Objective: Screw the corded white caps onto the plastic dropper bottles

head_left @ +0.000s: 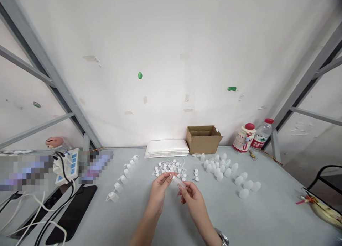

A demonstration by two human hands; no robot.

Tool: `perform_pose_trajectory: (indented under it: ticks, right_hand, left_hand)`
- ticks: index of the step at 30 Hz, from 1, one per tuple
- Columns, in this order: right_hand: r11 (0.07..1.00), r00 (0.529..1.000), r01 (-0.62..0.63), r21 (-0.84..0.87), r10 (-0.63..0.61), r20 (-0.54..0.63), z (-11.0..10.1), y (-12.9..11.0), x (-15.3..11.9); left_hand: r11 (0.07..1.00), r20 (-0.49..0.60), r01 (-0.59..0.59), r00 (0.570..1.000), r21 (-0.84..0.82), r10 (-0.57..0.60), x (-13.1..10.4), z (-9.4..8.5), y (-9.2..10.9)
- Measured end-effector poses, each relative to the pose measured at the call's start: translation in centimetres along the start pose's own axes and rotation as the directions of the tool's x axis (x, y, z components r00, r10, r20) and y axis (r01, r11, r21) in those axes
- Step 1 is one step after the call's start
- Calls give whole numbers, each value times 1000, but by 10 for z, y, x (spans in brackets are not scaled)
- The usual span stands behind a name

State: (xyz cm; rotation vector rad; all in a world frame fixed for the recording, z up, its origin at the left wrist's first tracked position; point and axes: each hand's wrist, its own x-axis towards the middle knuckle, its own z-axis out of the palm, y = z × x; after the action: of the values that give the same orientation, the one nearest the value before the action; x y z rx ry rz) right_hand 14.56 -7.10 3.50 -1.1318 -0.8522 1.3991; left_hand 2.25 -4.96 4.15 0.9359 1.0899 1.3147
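Observation:
Between my two hands is a small translucent plastic bottle (178, 183), tilted, with a white top end toward the left. My right hand (192, 198) pinches its lower body between thumb and fingers. At the top end, the fingertips of my left hand (159, 189) are closed on the bottle's white cap; whether it is seated cannot be made out. Just beyond my fingers lies a pile of white caps with loops (171, 164). Two or so loose white caps (196, 172) sit right of that pile.
Translucent bottles (219, 176) are scattered at the right; capped ones with loops (123, 179) form a slanting row at the left. Behind stand white flat packs (167, 148), a cardboard box (204, 144), a red-lidded jar (242, 141) and a water bottle (262, 137). Cables and a power strip (70, 166) lie left.

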Motion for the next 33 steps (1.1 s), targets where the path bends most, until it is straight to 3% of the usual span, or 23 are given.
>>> perform_pose_trajectory:
  ticks: [3, 6, 8, 12, 15, 17, 20, 22, 24, 26, 28, 33]
  right_hand:
    - [990, 986, -129, 64, 121, 113, -1, 2, 3]
    - [951, 938, -291, 103, 262, 227, -1, 0, 4]
    - [964, 954, -255, 71, 238, 184, 0, -1, 3]
    - [999, 998, -36, 12, 35, 45, 2, -2, 1]
    - [999, 994, -48, 25, 46, 97, 0, -5, -2]
    - [980, 968, -151, 130, 120, 220, -3, -7, -5]
    - [871, 866, -398, 287, 253, 432, -6, -12, -9]
    - [836, 823, -463, 295, 282, 492, -6, -13, -10]
    - [891, 862, -390, 233, 264, 434, -5, -12, -8]
    - [963, 934, -240, 120, 195, 298, -4, -9, -4]
    - [991, 976, -135, 6, 132, 175, -6, -5, 2]
    - [994, 999, -39, -102, 35, -40, -20, 7, 14]
  left_hand:
    - [1000, 62, -6, 998, 31, 4, 7, -4, 2]
    - [998, 103, -11, 995, 62, 4, 11, -6, 3]
    - [996, 95, -17, 995, 86, 8, 10, -6, 4]
    - [994, 51, -15, 999, 111, 9, 7, -5, 5]
    - [994, 79, -42, 996, 102, 34, 5, -5, 7]
    - [992, 118, -80, 991, 97, 68, 3, -5, 9]
    - [987, 168, -129, 979, 96, 112, 1, -4, 14]
    - [985, 181, -144, 976, 98, 124, 0, -3, 18]
    - [984, 166, -131, 980, 121, 110, 1, -2, 20]
    - [980, 142, -98, 987, 173, 74, 3, -1, 19]
    - [969, 127, -74, 991, 237, 45, 7, -2, 17]
    - [906, 76, -91, 995, 413, 65, 21, -13, 9]
